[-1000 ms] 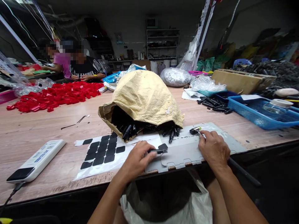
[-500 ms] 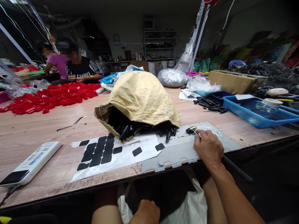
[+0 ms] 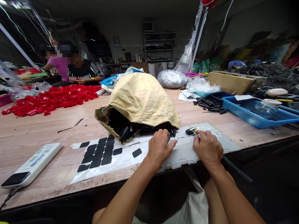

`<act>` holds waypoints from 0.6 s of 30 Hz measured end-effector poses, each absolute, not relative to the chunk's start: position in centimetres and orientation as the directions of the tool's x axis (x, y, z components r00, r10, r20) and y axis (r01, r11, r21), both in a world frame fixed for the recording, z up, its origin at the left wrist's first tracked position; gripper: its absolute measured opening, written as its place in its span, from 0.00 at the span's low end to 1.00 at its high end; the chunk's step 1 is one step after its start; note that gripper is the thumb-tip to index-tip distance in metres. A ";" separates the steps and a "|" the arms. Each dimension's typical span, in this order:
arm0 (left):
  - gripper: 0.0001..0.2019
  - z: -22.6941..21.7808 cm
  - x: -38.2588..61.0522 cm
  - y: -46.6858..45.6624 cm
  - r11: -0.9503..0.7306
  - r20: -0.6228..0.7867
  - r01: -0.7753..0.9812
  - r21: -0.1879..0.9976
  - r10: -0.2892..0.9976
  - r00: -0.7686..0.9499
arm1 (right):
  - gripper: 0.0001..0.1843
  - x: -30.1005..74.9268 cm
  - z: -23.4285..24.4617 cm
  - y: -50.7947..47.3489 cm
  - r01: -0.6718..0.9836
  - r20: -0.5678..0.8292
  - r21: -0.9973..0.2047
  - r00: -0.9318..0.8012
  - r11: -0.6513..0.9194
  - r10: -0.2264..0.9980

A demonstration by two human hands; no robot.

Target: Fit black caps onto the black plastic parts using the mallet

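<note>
My right hand (image 3: 207, 147) is closed around a small hammer, its head (image 3: 190, 130) black and shiny metal with a yellow-green end. The head rests on a grey board (image 3: 210, 132), and the black handle (image 3: 238, 171) sticks out past the table edge. My left hand (image 3: 161, 146) is at the mouth of a yellowish woven sack (image 3: 142, 96), fingers curled over a black plastic piece that is mostly hidden. Several black tube-like pieces (image 3: 126, 133) spill from the sack. Left of my hand lies a white sheet (image 3: 128, 161) with black rounded-square stickers (image 3: 98, 152).
A white power strip (image 3: 32, 165) with a cable lies at the left. Behind are a heap of red parts (image 3: 53, 98) and two seated people. To the right are loose black parts (image 3: 210, 104), a blue tray (image 3: 257, 115) and a cardboard box (image 3: 233, 81).
My left hand has risen from my lap to the black pieces at the sack's mouth, covering a sticker at the sheet's right end. The right hand and hammer have hardly moved.
</note>
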State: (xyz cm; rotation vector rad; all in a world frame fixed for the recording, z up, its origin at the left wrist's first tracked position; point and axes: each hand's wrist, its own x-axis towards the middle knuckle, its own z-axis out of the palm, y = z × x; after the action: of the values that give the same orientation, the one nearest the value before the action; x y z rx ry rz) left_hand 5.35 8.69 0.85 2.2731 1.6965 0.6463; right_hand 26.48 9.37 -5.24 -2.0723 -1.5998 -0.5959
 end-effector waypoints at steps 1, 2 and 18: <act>0.15 0.3 5.8 9.5 -0.277 0.199 0.875 0.397 0.957 0.212 | 0.14 26.5 -5.2 9.4 0.971 0.586 -0.089 0.231 -0.222 0.776; 0.16 -0.2 6.1 10.1 -0.254 0.182 0.895 0.366 0.963 0.199 | 0.14 26.5 -5.2 9.4 0.971 0.583 -0.090 0.231 -0.220 0.779; 0.06 -0.2 -5.9 8.5 -0.429 0.115 0.738 0.521 0.892 0.437 | 0.14 26.5 -5.2 9.3 0.968 0.577 -0.097 0.245 -0.232 0.779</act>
State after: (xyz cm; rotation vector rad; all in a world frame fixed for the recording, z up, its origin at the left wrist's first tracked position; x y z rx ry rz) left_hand -5.89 8.51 -0.21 2.2995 1.3815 0.5339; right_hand 26.45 9.33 -5.25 -2.0862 -1.5939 -0.5786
